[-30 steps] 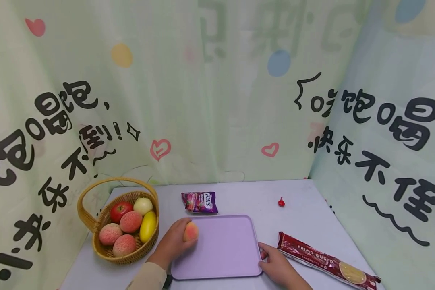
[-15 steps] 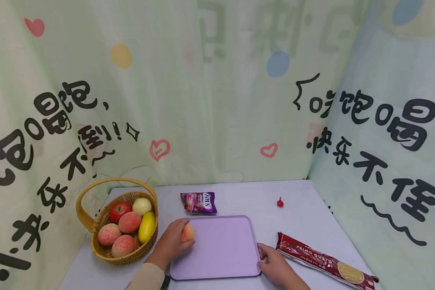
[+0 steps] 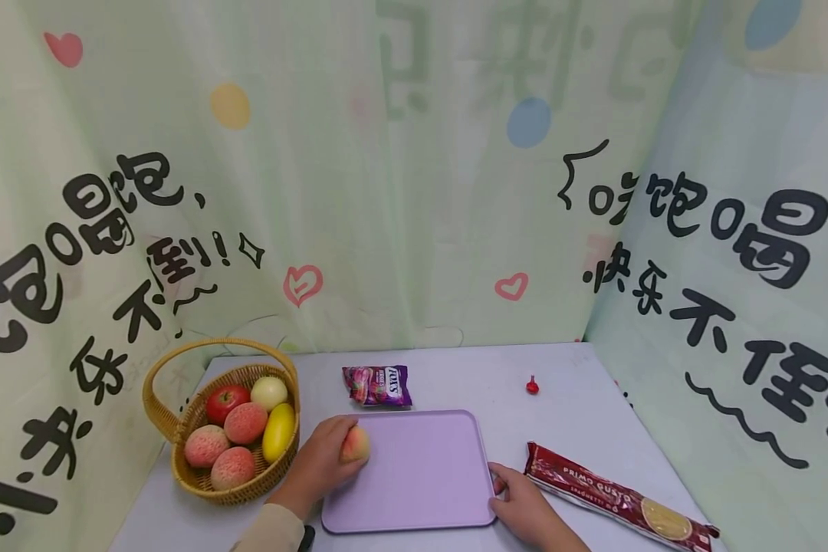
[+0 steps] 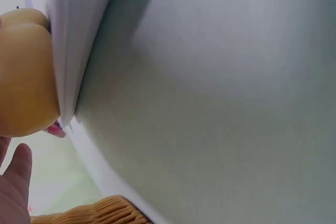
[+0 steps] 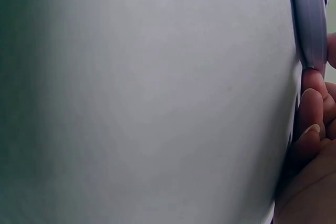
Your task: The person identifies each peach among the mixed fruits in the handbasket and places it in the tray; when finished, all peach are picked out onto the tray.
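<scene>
My left hand [image 3: 326, 458] grips a peach [image 3: 356, 445] at the left side of the purple tray [image 3: 421, 471]. The left wrist view has the same yellow-orange peach [image 4: 26, 77] right against the tray's pale edge [image 4: 71, 40], with part of the hand [image 4: 16, 187] beside it. On the opposite side, my right hand [image 3: 524, 502] pinches the tray's right rim. Its curled fingers [image 5: 311, 108] lie at the rim's underside in the right wrist view, the thumb on the upper side.
Left of the tray stands a wicker basket [image 3: 276, 479] with a tall handle, filled with several fruits. A purple snack bag [image 3: 378, 386] lies behind the tray. To the right are a red spaghetti packet [image 3: 614, 494] and a small red item [image 3: 533, 386]. Printed curtains surround the white table [image 3: 455, 368].
My left hand has shifted slightly left and down with the peach, which stays at the tray's left side. The right hand keeps its hold on the tray rim.
</scene>
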`<state>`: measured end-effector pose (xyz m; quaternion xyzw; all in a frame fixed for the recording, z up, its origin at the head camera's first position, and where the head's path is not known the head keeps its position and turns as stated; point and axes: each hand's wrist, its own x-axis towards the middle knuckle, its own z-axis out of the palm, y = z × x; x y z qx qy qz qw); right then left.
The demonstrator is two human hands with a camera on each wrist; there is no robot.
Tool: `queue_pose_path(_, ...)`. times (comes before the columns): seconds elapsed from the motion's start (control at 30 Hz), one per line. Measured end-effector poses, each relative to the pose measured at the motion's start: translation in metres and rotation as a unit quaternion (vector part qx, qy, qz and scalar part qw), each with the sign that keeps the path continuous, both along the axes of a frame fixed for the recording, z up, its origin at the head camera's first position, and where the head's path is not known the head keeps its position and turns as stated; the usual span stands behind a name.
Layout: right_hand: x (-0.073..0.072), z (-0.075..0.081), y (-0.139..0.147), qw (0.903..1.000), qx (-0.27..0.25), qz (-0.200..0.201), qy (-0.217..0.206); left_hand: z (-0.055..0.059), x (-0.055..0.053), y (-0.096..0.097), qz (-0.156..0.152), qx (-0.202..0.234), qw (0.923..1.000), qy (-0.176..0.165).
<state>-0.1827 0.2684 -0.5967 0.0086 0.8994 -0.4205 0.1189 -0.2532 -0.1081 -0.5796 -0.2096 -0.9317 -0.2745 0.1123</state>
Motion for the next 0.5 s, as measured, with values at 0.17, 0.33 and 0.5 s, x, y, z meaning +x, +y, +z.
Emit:
queue_pose_path(0.17, -0.001, 0.002, 0.000, 1.0000, -0.003, 0.003, 0.000, 0.011, 0.008, -0.007, -0.004, -0.035, 0.9993, -0.009)
queue_pose_path(0.33, -0.001, 0.001, 0.001, 1.0000, -0.004, 0.000, -0.002, 0.019, 0.012, -0.015, -0.017, -0.074, 0.9971, 0.009)
queue_pose_path(0.5, 0.000, -0.001, 0.001, 0.9999, -0.008, -0.004, -0.005, 0.027, 0.013, -0.026, -0.036, -0.102, 0.9931, 0.046)
